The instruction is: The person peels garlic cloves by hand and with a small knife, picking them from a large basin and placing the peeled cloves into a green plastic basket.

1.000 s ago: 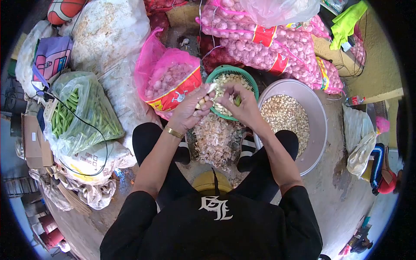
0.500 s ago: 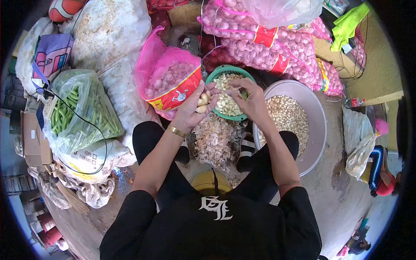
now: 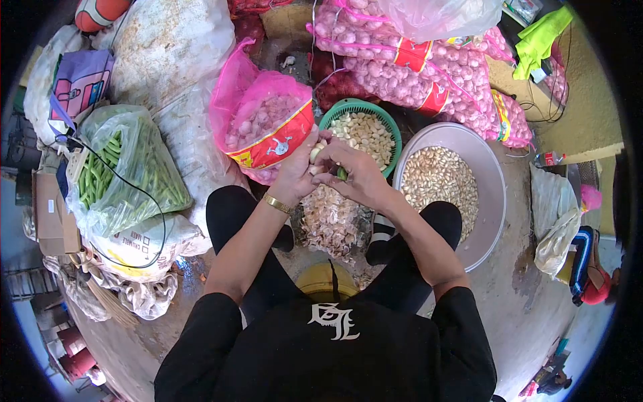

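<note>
Holding garlic cloves (image 3: pixel 315 155), left hand (image 3: pixel 297 173): fingers curled around them, more than one clove, exact count hidden; a gold-coloured bracelet (image 3: pixel 276 204) on the wrist. Right hand (image 3: pixel 360 175): fingers bent and nearly closed at the same cloves, thumb and fingertips meeting the left hand; a small green item (image 3: pixel 342 173) sits within the grip, partly covered, its kind unclear. Both hands are raised just beside the green basket (image 3: pixel 395 134), above a heap of dry skins (image 3: pixel 331 224) between the feet. Green basket: holds many pale cloves (image 3: pixel 367 134), apparently peeled, a good quantity finished by the look of it. Wide pale tub (image 3: pixel 492 194), beside the right knee: a broad layer of loose cloves (image 3: pixel 439 181), white to tan, separated from their bulbs; whether each has its skin on is too small to tell. Open pink mesh bag (image 3: pixel 234 77), ahead of the left hand: whole bulbs (image 3: pixel 258 124) inside, not separated. Filled mesh bags (image 3: pixel 462 80), stacked beyond the basket and tub: many more whole bulbs. Overall state, as judged: work well begun, with peeled cloves and plenty of skins to show for it, yet much garlic whole. Also listed, far left: a clear plastic bag (image 3: pixel 151 147) of green beans (image 3: pixel 100 167), apart from the hands.
</note>
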A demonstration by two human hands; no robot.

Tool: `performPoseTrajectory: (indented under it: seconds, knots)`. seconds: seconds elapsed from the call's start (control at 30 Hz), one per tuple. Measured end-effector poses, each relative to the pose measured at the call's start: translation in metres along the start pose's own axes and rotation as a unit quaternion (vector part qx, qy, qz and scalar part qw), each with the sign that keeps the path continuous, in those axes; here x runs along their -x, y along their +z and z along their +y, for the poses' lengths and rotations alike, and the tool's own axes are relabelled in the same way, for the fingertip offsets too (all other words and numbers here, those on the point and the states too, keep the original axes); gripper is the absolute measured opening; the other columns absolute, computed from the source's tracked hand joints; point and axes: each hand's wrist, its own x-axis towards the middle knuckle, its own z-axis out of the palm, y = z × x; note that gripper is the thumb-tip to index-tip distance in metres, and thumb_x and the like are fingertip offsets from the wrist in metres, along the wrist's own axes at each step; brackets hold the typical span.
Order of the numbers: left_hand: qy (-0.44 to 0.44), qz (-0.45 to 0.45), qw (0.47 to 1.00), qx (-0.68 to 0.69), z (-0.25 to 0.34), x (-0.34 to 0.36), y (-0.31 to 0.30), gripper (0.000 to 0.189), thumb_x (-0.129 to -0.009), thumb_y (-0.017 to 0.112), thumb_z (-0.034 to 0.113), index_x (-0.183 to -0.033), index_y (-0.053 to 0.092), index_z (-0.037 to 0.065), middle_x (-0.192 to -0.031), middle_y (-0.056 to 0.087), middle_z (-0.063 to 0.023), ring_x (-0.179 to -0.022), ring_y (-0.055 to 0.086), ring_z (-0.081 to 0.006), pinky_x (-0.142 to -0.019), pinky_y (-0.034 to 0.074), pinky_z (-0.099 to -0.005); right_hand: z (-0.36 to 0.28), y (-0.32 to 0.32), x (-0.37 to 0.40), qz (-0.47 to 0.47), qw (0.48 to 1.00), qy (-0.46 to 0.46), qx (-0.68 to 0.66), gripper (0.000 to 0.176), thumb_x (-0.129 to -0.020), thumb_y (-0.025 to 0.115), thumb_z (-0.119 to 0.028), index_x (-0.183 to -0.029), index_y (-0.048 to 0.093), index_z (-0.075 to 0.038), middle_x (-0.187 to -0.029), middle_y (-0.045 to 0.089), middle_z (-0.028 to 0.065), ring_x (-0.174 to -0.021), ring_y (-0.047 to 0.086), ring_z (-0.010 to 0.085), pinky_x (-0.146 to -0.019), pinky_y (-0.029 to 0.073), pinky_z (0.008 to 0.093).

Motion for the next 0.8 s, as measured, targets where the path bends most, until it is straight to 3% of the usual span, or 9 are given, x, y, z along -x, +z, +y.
performPoseTrajectory:
  seconds: [0.07, 0.13, 0.2, 0.23, 0.37, 0.5, 0.6, 0.67, 0.8]
  knots:
    - [-0.022, -0.05, 0.998, 0.022, -0.002, 0.0, 0.001, 0.032, -0.099, 0.051, 0.034, -0.109, 0.058, 0.004, -0.096, 0.065, -0.009, -0.085, 0.067, -0.0179, -0.067, 0.059, -0.0313, 0.002, 0.002, -0.001, 0.017, 0.999, -0.021, -0.023, 0.025, -0.081, 0.073, -0.008, -0.104, 0.063, -0.005, -0.09, 0.062, 0.0076, -0.082, 0.062, 0.019, -0.073, 0.049, 0.0307]
    - [0.12, 0.179, 0.974, -0.071, -0.008, -0.004, 0.003, 0.029, -0.1, 0.05, 0.03, -0.111, 0.057, 0.003, -0.099, 0.064, -0.0097, -0.088, 0.067, -0.017, -0.073, 0.059, -0.0324, 0.01, 0.0, -0.002, 0.029, 0.998, -0.016, -0.057, 0.024, -0.083, 0.072, -0.009, -0.105, 0.063, -0.005, -0.091, 0.063, 0.0059, -0.084, 0.062, 0.0165, -0.075, 0.049, 0.031]
    - [0.127, 0.211, 0.966, -0.083, -0.009, -0.006, 0.01, 0.028, -0.099, 0.053, 0.029, -0.109, 0.058, 0.003, -0.096, 0.063, -0.0077, -0.087, 0.065, -0.0166, -0.075, 0.059, -0.0306, 0.01, -0.006, -0.004, 0.042, 0.995, -0.011, -0.092, 0.022, -0.085, 0.071, -0.009, -0.106, 0.063, -0.004, -0.092, 0.065, 0.0042, -0.085, 0.061, 0.014, -0.077, 0.049, 0.0313]
    - [0.135, 0.243, 0.956, -0.095, -0.009, -0.007, 0.017, 0.026, -0.098, 0.056, 0.027, -0.108, 0.058, 0.003, -0.093, 0.062, -0.0056, -0.085, 0.064, -0.0162, -0.077, 0.059, -0.0288, 0.007, -0.013, -0.004, 0.075, 0.983, 0.067, -0.155, 0.019, -0.087, 0.069, -0.011, -0.103, 0.065, -0.003, -0.095, 0.066, 0.005, -0.09, 0.061, 0.0128, -0.082, 0.049, 0.0311]
    - [0.143, 0.215, 0.949, -0.181, -0.019, -0.006, 0.05, 0.026, -0.097, 0.057, 0.021, -0.117, 0.059, 0.003, -0.1, 0.062, -0.0037, -0.092, 0.063, -0.0136, -0.088, 0.056, -0.0263, -0.006, -0.029, -0.009, 0.165, 0.93, 0.213, -0.252, 0.016, -0.089, 0.069, -0.014, -0.101, 0.067, -0.003, -0.096, 0.066, 0.0033, -0.093, 0.059, 0.01, -0.087, 0.046, 0.0274]
    - [0.137, 0.207, 0.94, -0.234, -0.021, -0.007, 0.049, 0.028, -0.096, 0.06, 0.015, -0.121, 0.059, 0.004, -0.104, 0.061, -0.0008, -0.092, 0.061, -0.0079, -0.086, 0.055, -0.0227, 0.009, -0.023, -0.007, 0.158, 0.953, 0.172, -0.191, 0.018, -0.089, 0.07, -0.017, -0.101, 0.067, -0.004, -0.095, 0.065, 0.0024, -0.09, 0.058, 0.0096, -0.086, 0.045, 0.0261]
    - [0.154, 0.227, 0.929, -0.25, -0.023, -0.008, 0.048, 0.027, -0.094, 0.061, 0.013, -0.12, 0.059, 0.004, -0.102, 0.062, 0.0001, -0.086, 0.061, -0.005, -0.08, 0.054, -0.0194, 0.006, -0.022, -0.008, 0.159, 0.929, 0.232, -0.241, 0.02, -0.088, 0.071, -0.019, -0.101, 0.067, -0.004, -0.094, 0.063, 0.0013, -0.089, 0.057, 0.0094, -0.084, 0.045, 0.0259]
    - [0.16, 0.239, 0.921, -0.262, -0.024, -0.01, 0.05, 0.027, -0.094, 0.062, 0.013, -0.119, 0.059, 0.004, -0.1, 0.063, 0.0003, -0.083, 0.06, -0.004, -0.077, 0.053, -0.0176, 0.01, -0.022, -0.007, 0.147, 0.942, 0.213, -0.216, 0.021, -0.092, 0.067, -0.024, -0.103, 0.061, -0.008, -0.09, 0.055, -0.0041, -0.058, 0.042, -0.0008, -0.044, 0.031, 0.016]
    - [0.185, 0.244, 0.912, -0.272, -0.023, -0.011, 0.048, 0.024, -0.093, 0.064, 0.011, -0.115, 0.06, 0.003, -0.095, 0.064, -0.001, -0.073, 0.058, -0.0034, -0.068, 0.052, -0.0166, 0.019, -0.024, -0.006, 0.174, 0.946, 0.191, -0.195, 0.025, -0.097, 0.058, -0.033, -0.103, 0.057, -0.009, -0.087, 0.053, -0.0031, -0.059, 0.042, 0.001, -0.047, 0.033, 0.0177]
